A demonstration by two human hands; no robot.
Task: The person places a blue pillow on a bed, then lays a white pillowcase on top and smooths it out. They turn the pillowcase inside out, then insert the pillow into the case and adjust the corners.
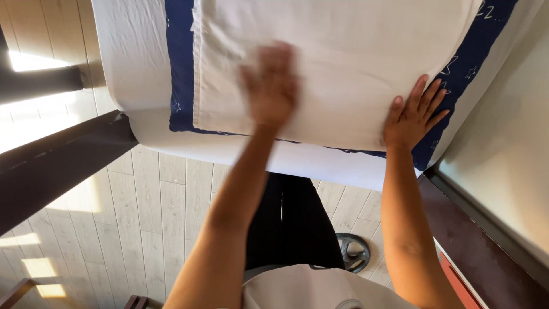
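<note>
A white pillow [343,63] is being pressed flat by both hands on a bed [137,51], seen from above through the head camera. The pillow is lying on a navy blanket with white star shapes [180,68], which is showing as a band along the pillow's left edge and again at its right corner. Under that, a white sheet is covering the mattress, whose near edge [320,163] is running across the middle of the view. The left hand [273,86] is being held open, palm down on the pillow near its lower middle; it is motion-blurred, so the fingers are not being made out singly, and nothing is being grasped in the grip. The right hand [413,114] is being laid flat with fingers spread on the pillow's lower right corner, partly over the navy blanket edge; its grip is released too, nothing clenched. Both forearms are being stretched forward from the bottom of the view. Below the bed, pale wood-plank flooring [166,212] is being lit by sun patches at left. A dark beam [57,166] is crossing the left side, and a dark round object [354,252] is lying on the floor near the person's dark trousers.
</note>
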